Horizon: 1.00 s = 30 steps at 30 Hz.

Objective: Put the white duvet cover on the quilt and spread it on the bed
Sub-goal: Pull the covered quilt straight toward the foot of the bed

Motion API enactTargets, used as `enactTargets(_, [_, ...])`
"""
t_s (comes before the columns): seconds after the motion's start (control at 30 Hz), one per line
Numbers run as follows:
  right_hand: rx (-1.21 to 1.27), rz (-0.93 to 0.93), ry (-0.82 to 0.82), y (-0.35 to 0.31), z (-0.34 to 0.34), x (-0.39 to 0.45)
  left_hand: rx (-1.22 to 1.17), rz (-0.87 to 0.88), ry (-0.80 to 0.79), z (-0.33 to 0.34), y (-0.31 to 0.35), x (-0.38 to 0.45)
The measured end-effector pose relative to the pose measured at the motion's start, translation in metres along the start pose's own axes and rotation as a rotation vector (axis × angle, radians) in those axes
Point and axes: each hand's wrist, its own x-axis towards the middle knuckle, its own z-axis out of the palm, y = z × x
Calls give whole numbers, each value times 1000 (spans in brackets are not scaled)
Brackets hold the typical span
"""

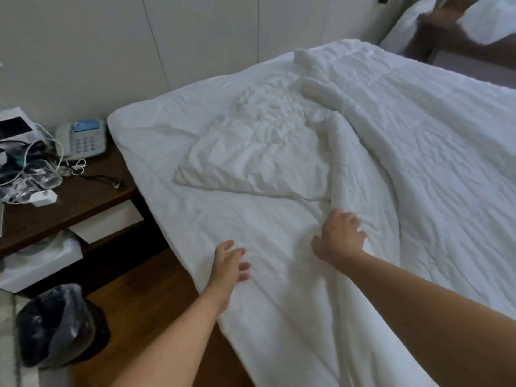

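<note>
The white quilt (418,141) covers the right part of the bed (156,129), its left edge folded over in a thick roll. A crumpled white duvet cover (259,160) lies in a heap on the sheet near the head of the bed. My right hand (339,236) rests on the quilt's rolled edge, with its fingers spread and their tips pressing into the fabric. My left hand (230,263) hovers with relaxed fingers over the near left side of the bedding and holds nothing.
A dark wooden nightstand (83,199) on the left carries a telephone (82,139), cables and glasses. Below it sit a white box (39,261) and a lined black bin (60,325) on the wooden floor. A second bed (485,20) shows at the top right.
</note>
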Motion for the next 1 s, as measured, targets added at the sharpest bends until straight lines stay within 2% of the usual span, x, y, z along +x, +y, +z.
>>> enactTargets(0.03, [-52,-129,88,-20,-3,10,124,96,33,-9,20,33])
enactTargets(0.1, [-11,-315,38,-63,-3,40,446,246,-26,-24,51,86])
enactTargets(0.17, [10,-319,-22,-103,-9,74,762,290,-134,-41,68,119])
enactTargets(0.2, [-26,-301,-14,-123,-10,90,817,270,-173,-49,75,132])
enactTargets(0.23, [-52,-287,-10,-143,-11,106,773,223,-195,-57,81,143])
enactTargets(0.3, [-101,-280,-43,-180,-12,133,395,48,-170,-69,103,168])
enactTargets(0.37, [-198,-299,-122,-208,-6,155,49,-79,-73,-78,133,201])
enactTargets(0.43, [-274,-320,-122,-225,3,169,-118,-104,-18,-85,158,240])
enactTargets(0.5, [-238,-286,-52,-235,5,180,-177,-95,16,-87,188,271])
enactTargets(0.57, [-187,-253,-11,-247,0,196,-120,-92,18,-82,217,304])
enactTargets(0.7, [-13,-175,-71,-271,-4,236,125,-101,-122,-51,267,369])
enactTargets(0.83, [89,-111,-128,-315,-18,255,390,-109,-74,-39,287,429])
enactTargets(0.9, [126,-145,-147,-343,-20,254,546,-27,-48,-48,306,449])
enactTargets(1.0, [224,-205,-108,-399,-20,248,827,219,-38,-76,357,480])
